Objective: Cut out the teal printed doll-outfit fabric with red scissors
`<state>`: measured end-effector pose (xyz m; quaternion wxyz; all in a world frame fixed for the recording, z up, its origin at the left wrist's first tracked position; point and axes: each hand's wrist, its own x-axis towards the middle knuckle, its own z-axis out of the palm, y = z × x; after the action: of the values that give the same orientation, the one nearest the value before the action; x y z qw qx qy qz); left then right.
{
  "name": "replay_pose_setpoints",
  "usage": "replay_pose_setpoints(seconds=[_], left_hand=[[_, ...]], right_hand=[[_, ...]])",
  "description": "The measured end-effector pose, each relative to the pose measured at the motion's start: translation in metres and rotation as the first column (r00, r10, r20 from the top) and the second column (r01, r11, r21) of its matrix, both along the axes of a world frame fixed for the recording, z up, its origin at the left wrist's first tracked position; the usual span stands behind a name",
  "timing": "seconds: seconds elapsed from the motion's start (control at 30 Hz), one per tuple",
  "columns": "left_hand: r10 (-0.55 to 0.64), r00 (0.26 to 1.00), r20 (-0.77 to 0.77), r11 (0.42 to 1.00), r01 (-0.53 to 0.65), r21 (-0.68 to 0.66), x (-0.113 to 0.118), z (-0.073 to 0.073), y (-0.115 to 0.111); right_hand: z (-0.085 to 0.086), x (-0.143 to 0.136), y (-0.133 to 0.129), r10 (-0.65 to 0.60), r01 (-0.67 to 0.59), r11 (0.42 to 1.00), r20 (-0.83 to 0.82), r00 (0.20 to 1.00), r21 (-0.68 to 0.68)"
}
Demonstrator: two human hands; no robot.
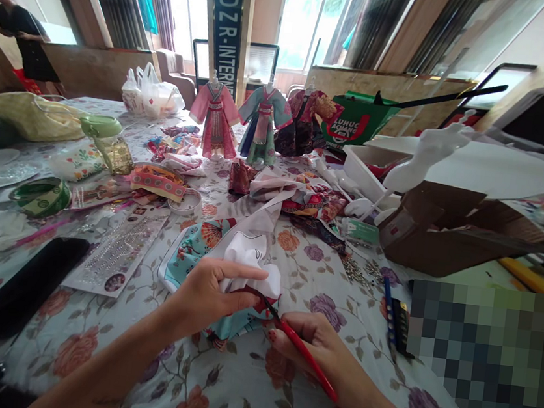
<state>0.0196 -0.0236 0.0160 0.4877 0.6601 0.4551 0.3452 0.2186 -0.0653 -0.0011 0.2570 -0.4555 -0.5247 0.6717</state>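
Note:
My left hand (210, 289) holds a bunched white cloth (249, 254) between thumb and fingers, near the middle of the table. Turquoise patterned fabric (190, 254) with a fan print lies beside and under that hand. In my right hand (310, 342) is a slim red-handled tool (306, 357), pinched like a pen. Its dark tip reaches the edge of the cloth by my left thumb, where a dark red patch shows. What the tip does there is too small to make out.
Small robes on stands (215, 119) rise at the back centre. A black phone (27, 287) and a rhinestone sheet (116, 252) lie left. A brown carton (436, 229), a blue pen (389, 315) and scattered beads (363, 270) are on the right. A person (21, 31) stands far left.

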Motion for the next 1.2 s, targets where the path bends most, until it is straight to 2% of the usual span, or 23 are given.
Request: replay_pose_setpoints(seconds=[0.3, 0.53, 0.87, 1.07, 1.2], left_hand=[[-0.012, 1.0, 0.019, 0.999, 0.012, -0.036, -0.0002, -0.0007, 0.0016], [0.011, 1.0, 0.003, 0.999, -0.011, -0.034, -0.0011, -0.0027, 0.0019], [0.011, 0.999, 0.034, 1.0, -0.011, -0.016, -0.0007, -0.0055, 0.0017], [0.023, 1.0, -0.016, 0.999, -0.024, -0.021, -0.0012, -0.0033, 0.0013], [0.044, 0.999, 0.009, 0.999, -0.044, -0.015, -0.0039, -0.0029, 0.0037]], right_hand=[[0.0009, -0.0004, 0.0005, -0.014, 0.014, 1.0, -0.001, 1.0, 0.006], [-0.0013, 0.0013, 0.0019, 0.026, -0.026, 1.0, -0.004, 1.0, 0.006], [-0.0052, 0.0019, 0.0004, 0.008, -0.008, 0.999, 0.009, 1.0, -0.035], [-0.0048, 0.0005, 0.0012, -0.02, 0.02, 1.0, 0.004, 1.0, -0.007], [-0.003, 0.0007, 0.0021, -0.015, 0.014, 1.0, 0.033, 0.999, 0.02]])
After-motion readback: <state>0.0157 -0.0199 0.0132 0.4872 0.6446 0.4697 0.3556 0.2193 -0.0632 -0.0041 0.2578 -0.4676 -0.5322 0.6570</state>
